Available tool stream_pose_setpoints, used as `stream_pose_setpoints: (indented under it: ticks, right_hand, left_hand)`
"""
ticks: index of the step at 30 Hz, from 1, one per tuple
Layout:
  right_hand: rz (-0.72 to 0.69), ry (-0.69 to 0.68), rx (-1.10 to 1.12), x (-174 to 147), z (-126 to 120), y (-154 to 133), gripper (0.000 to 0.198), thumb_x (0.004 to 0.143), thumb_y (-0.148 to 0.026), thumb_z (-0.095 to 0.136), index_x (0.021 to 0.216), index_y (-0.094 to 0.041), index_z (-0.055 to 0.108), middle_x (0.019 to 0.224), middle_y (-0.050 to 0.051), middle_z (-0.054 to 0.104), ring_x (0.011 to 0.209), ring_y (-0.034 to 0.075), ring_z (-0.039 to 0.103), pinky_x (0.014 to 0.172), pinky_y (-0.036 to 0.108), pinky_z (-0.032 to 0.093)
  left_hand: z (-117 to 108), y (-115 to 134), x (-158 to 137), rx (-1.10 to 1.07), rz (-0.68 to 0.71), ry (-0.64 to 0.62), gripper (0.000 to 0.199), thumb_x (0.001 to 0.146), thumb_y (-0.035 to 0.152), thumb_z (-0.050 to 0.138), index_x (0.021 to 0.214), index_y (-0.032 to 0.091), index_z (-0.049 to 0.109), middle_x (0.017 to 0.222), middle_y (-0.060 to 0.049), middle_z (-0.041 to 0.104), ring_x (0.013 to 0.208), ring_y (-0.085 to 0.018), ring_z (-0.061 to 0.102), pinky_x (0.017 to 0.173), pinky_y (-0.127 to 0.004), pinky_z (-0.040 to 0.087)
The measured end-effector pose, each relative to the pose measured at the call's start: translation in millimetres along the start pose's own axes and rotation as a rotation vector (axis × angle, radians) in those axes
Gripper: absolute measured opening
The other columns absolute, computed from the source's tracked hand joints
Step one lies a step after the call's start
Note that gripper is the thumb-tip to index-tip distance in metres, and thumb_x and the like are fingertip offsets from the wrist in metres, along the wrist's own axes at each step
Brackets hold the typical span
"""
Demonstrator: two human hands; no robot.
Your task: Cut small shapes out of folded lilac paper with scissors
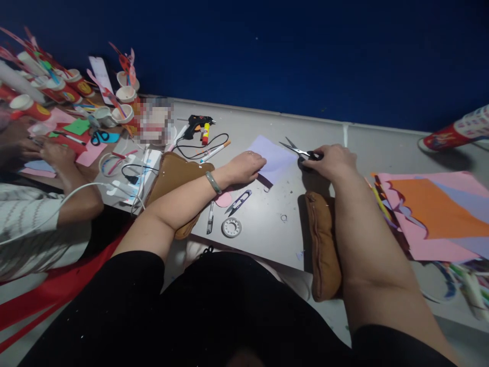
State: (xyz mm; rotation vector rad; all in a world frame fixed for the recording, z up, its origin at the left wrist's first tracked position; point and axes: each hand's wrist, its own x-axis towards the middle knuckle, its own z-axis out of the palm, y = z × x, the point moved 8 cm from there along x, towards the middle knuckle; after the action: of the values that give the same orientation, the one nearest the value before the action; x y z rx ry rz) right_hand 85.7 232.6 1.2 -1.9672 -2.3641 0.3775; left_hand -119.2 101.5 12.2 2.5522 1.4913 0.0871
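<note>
In the head view, a pale lilac sheet of paper (272, 159) lies flat on the grey table (267, 224), just beyond the two forearms. The left hand (244, 167) is laid on the sheet's near left edge, its fingers curled downward and pressing on the paper rather than gripping it. The right hand (331, 160) is closed round the black handles of a pair of steel scissors (300, 151), whose blades are parted and point left, just at the sheet's far right corner. The sheet looks whole as far as can be seen, so cutting is judged barely begun, if at all; a small pink paper disc (223, 199) beside a pair of thread snips (238, 202) suggests some shapes are already made. Two brown padded cushions (324, 244) are set under the arms. A stack of pink, orange and lilac sheets with wavy cut edges (435, 214) lies to the right.

Whether the blades touch the paper cannot be told. A patch near the paper cups (126, 94) is blurred out, another person's hands (49, 153) are cut off at the left, and the right fingers (319, 155) hide the scissor loops.
</note>
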Motion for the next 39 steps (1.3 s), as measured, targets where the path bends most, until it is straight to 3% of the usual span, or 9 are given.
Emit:
stream_pose_setpoints:
  ticks: [2,5,9,12,16,20,27,34,39]
  right_hand:
    - [-0.06,0.079,0.04,-4.4,-7.2,-6.3,0.025,0.081,-0.032,0.079,0.097,-0.016,0.069,0.112,0.025,0.065,0.116,0.044,0.057,0.099,0.06,0.041]
    - [-0.312,0.194,0.205,-20.5,-16.4,-35.5,0.027,0.086,-0.037,0.074,0.104,-0.018,0.07,0.12,0.022,0.068,0.119,0.039,0.059,0.104,0.054,0.043]
    - [-0.656,0.112,0.214,-50.6,-3.3,-88.0,0.04,0.08,-0.047,0.079,0.112,-0.023,0.072,0.124,0.015,0.071,0.118,0.036,0.062,0.101,0.049,0.049]
    - [-0.737,0.038,0.039,-62.7,13.3,-110.0,0.029,0.084,-0.038,0.073,0.109,-0.023,0.076,0.118,0.015,0.073,0.114,0.037,0.063,0.096,0.049,0.048]
    - [-0.752,-0.06,-0.084,-65.1,28.0,-115.1,0.027,0.088,-0.019,0.058,0.104,-0.021,0.079,0.11,0.015,0.075,0.107,0.034,0.066,0.087,0.045,0.048]
    - [-0.738,-0.071,-0.083,-62.2,30.6,-110.2,0.028,0.091,-0.019,0.052,0.098,-0.023,0.079,0.11,0.013,0.075,0.109,0.033,0.066,0.084,0.043,0.05]
    - [-0.711,-0.068,0.056,-53.8,30.7,-104.0,0.023,0.089,-0.02,0.054,0.096,-0.023,0.076,0.107,0.014,0.075,0.106,0.032,0.067,0.094,0.045,0.052]
    - [-0.596,-0.068,0.073,-41.8,33.5,-94.6,0.018,0.091,-0.03,0.06,0.092,-0.022,0.075,0.1,0.015,0.075,0.095,0.032,0.067,0.083,0.045,0.051]
    - [-0.474,-0.119,0.029,-36.5,38.6,-87.9,0.019,0.092,-0.034,0.06,0.089,-0.022,0.074,0.09,0.014,0.075,0.086,0.031,0.066,0.075,0.042,0.047]
  left_hand:
    - [0.5,-0.7,-0.4,0.015,-0.031,-0.01,0.031,0.094,0.015,0.045,0.116,0.012,0.067,0.118,-0.019,0.074,0.11,-0.03,0.066,0.095,-0.042,0.048]
    - [-1.6,-4.2,-1.4,0.028,-0.1,0.003,0.034,0.096,0.015,0.043,0.122,0.011,0.064,0.118,-0.02,0.074,0.108,-0.03,0.068,0.092,-0.042,0.047]
    - [-2.9,-7.6,-1.8,-0.004,-0.142,0.023,0.038,0.098,0.021,0.044,0.13,0.008,0.06,0.122,-0.021,0.074,0.109,-0.032,0.069,0.091,-0.042,0.047]
    - [-6.0,-14.0,-3.1,-0.088,-0.125,0.057,0.041,0.096,0.029,0.055,0.131,0.009,0.06,0.121,-0.019,0.074,0.115,-0.032,0.069,0.099,-0.042,0.047]
    - [-6.1,-38.4,-9.3,-0.188,-0.161,0.022,0.073,0.081,0.035,0.074,0.145,0.011,0.052,0.135,-0.019,0.07,0.129,-0.034,0.064,0.113,-0.045,0.044]
    - [-0.5,-57.0,-14.8,-0.271,-0.142,-0.077,0.101,0.068,0.034,0.084,0.158,0.017,0.041,0.164,-0.019,0.05,0.15,-0.034,0.05,0.124,-0.044,0.039]
    - [-1.0,-62.8,-10.7,-0.276,-0.089,-0.066,0.06,0.072,0.025,0.076,0.131,0.019,0.065,0.142,-0.013,0.067,0.134,-0.028,0.059,0.117,-0.04,0.045]
    - [-1.9,-61.2,-4.5,-0.279,-0.108,0.036,0.031,0.077,0.025,0.074,0.108,0.021,0.075,0.122,-0.009,0.071,0.122,-0.026,0.062,0.112,-0.04,0.045]
    - [0.3,-57.8,-2.4,-0.275,-0.16,0.08,0.021,0.084,0.023,0.068,0.103,0.019,0.076,0.122,-0.011,0.071,0.12,-0.027,0.062,0.112,-0.042,0.046]
